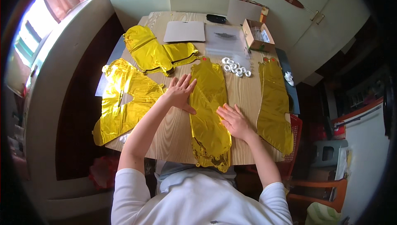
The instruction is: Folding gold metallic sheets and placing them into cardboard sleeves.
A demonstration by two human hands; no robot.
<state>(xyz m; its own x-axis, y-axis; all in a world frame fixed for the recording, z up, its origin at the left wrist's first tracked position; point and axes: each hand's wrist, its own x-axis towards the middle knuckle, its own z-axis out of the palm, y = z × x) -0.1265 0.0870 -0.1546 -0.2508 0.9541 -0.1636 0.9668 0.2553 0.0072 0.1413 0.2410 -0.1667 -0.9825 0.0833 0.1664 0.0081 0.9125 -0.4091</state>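
Note:
A long flat gold foil balloon (209, 105) lies down the middle of the wooden table (175, 130), its near end hanging over the front edge. My left hand (180, 92) rests open on the table with its fingers spread, the thumb touching the balloon's left edge. My right hand (233, 119) lies flat with its fingers on the balloon's right side. Neither hand holds anything.
More gold foil balloons lie around: a large one at the left (124, 101), one at the back left (155, 53), one at the right edge (273, 105). Small white rolls (235, 67), a grey sheet (185, 31), a clear plastic bag (225, 39) and an open cardboard box (257, 35) sit behind.

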